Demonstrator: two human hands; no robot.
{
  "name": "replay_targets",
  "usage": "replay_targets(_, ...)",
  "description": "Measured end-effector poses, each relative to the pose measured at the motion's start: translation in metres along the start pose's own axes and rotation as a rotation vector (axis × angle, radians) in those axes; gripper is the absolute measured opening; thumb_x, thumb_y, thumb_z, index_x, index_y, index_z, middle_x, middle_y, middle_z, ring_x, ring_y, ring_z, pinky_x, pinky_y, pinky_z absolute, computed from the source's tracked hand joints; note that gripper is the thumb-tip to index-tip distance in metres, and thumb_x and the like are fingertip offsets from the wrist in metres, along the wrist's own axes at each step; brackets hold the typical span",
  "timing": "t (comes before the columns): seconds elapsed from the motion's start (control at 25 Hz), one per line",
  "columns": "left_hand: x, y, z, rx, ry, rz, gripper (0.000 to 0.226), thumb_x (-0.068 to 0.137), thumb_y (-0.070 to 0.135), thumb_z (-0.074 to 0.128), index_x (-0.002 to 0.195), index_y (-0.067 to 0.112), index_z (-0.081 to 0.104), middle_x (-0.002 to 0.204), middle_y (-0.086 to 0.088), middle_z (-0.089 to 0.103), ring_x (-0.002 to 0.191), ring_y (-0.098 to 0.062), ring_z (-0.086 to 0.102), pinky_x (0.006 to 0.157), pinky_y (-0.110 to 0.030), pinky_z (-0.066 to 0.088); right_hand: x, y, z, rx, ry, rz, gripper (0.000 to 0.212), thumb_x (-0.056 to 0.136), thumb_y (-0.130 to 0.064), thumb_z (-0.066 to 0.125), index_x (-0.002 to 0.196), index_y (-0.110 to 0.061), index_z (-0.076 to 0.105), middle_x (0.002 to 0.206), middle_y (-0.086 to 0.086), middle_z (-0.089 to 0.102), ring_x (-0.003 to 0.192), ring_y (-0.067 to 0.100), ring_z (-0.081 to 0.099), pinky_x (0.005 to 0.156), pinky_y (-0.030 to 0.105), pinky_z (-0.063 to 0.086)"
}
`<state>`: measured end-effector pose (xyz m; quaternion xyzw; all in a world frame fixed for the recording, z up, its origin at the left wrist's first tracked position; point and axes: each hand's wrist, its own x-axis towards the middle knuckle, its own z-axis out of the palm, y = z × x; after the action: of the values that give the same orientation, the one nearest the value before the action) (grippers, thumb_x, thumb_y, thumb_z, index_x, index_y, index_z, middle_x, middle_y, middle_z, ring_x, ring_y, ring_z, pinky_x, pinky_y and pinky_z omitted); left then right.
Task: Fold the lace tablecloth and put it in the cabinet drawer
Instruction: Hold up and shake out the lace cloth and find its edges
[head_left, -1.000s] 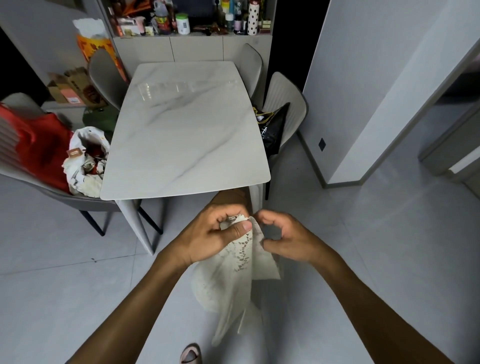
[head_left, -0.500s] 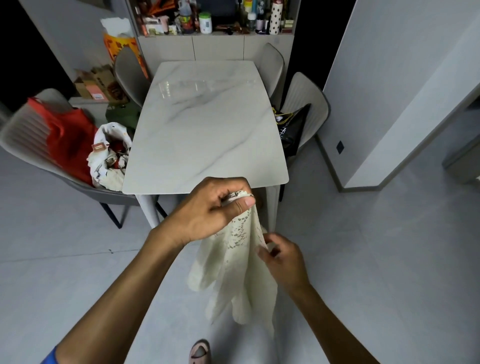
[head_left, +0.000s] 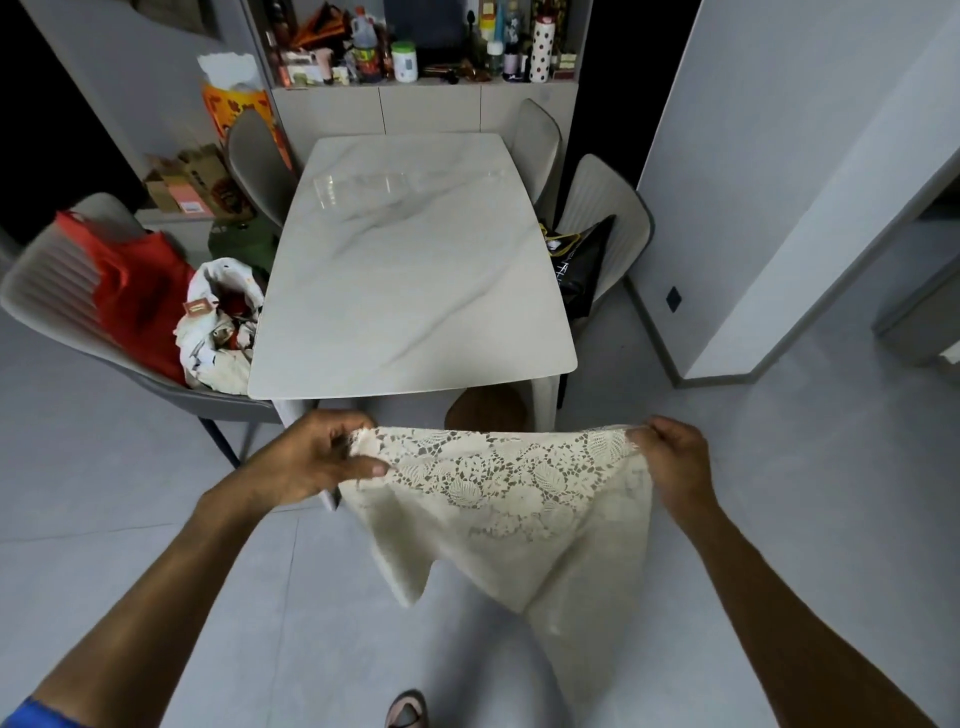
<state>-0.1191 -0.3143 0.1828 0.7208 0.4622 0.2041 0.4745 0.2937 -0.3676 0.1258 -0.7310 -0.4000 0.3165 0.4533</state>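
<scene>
Cloth (head_left: 509, 509) sits lower centre of frame, stretched flat along its top edge between both hands, rest hanging toward the floor (head_left: 130, 519). Left hand (head_left: 311, 460) pinches the left corner, thumb on top. Right hand (head_left: 675, 457) grips the right corner. Table (head_left: 410, 270) mid-frame, just above the cloth.

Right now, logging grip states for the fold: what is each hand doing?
Left hand: pinching the left top corner of the lace tablecloth.
Right hand: gripping the tablecloth's right top corner.
</scene>
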Motion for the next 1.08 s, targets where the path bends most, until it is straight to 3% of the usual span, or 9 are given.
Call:
replay_targets(0.12,-0.009,-0.047,0.009,-0.003,-0.081,-0.185,0.024,0.067,0.013,0.089,0.085,0.006,0.074,0.076,-0.015,0.072,0.07,-0.017,0.061,0.065,-0.031,0.047,-0.01,-0.036,-0.009,-0.075,-0.17,-0.236,0.038,0.08,0.006,0.061,0.051,-0.004,0.038,0.054,0.008,0.032,0.054,0.016,0.032,0.054,0.029,0.027)
replay_targets(0.2,-0.016,-0.07,0.017,-0.038,-0.071,-0.249,0.018,0.063,0.007,0.09,0.077,0.007,0.077,0.076,-0.011,0.076,0.072,-0.017,0.064,0.066,-0.029,0.05,-0.025,-0.058,-0.009,-0.095,-0.377,-0.353,0.042,0.076,0.012,0.059,0.045,-0.009,0.039,0.052,0.01,0.031,0.052,0.017,0.032,0.053,0.028,0.027)
replay_targets(0.32,-0.021,-0.083,0.033,-0.046,-0.072,-0.253,0.02,0.062,0.017,0.091,0.069,0.009,0.074,0.063,0.001,0.067,0.06,-0.008,0.057,0.061,-0.023,0.044,-0.046,-0.078,-0.01,0.004,-0.709,-0.392,0.029,0.071,-0.002,0.055,0.047,0.002,0.04,0.05,0.021,0.029,0.047,0.032,0.027,0.047,0.037,0.023)
replay_targets(0.4,-0.018,-0.078,0.048,-0.034,-0.079,-0.18,0.016,0.07,0.017,0.088,0.076,0.012,0.074,0.07,-0.004,0.071,0.066,-0.009,0.061,0.066,-0.027,0.048,-0.053,-0.083,-0.02,0.122,-0.848,-0.343,0.032,0.068,-0.011,0.056,0.049,0.009,0.041,0.05,0.023,0.028,0.044,0.033,0.028,0.045,0.035,0.022)
replay_targets(0.56,-0.002,-0.039,0.103,0.19,-0.127,0.108,0.013,0.079,0.031,0.079,0.074,0.034,0.068,0.076,0.015,0.066,0.071,-0.003,0.062,0.062,-0.013,0.044,-0.057,-0.09,-0.05,0.329,-0.788,-0.156,0.022,0.062,-0.017,0.065,0.054,0.003,0.068,0.055,0.018,0.052,0.05,0.017,0.054,0.049,0.018,0.041)
replay_targets(0.64,0.007,-0.027,0.142,0.262,-0.171,0.244,0.005,0.081,0.023,0.077,0.08,0.023,0.072,0.085,0.009,0.068,0.077,-0.005,0.061,0.067,-0.015,0.046,-0.055,-0.088,-0.06,0.276,-0.791,-0.187,0.029,0.067,-0.019,0.064,0.058,0.009,0.067,0.056,0.023,0.053,0.05,0.034,0.05,0.052,0.022,0.038)
replay_targets(0.76,0.013,-0.018,0.194,0.242,-0.102,0.175,0.015,0.083,0.017,0.073,0.097,0.021,0.072,0.099,0.007,0.07,0.087,-0.007,0.063,0.076,-0.019,0.047,-0.057,-0.082,-0.07,0.151,-0.815,-0.252,0.05,0.075,-0.019,0.059,0.061,0.029,0.053,0.055,0.034,0.041,0.047,0.05,0.034,0.049,0.037,0.028)
replay_targets(0.92,0.016,-0.003,0.242,0.13,-0.105,0.163,0.039,0.08,0.043,0.071,0.117,0.034,0.063,0.118,0.02,0.061,0.107,0.003,0.053,0.09,-0.012,0.042,-0.071,-0.076,-0.078,0.006,-0.821,-0.325,0.045,0.076,-0.018,0.058,0.052,0.019,0.052,0.05,0.027,0.037,0.043,0.032,0.035,0.048,0.027,0.032)
replay_targets(1.08,0.015,0.013,0.27,0.087,-0.028,0.31,0.047,0.082,0.036,0.071,0.126,0.024,0.06,0.131,0.024,0.042,0.128,-0.003,0.043,0.109,-0.019,0.037,-0.075,-0.067,-0.092,-0.063,-0.795,-0.355,0.037,0.079,-0.012,0.058,0.055,0.016,0.056,0.051,0.021,0.043,0.044,0.025,0.044,0.048,0.031,0.037)
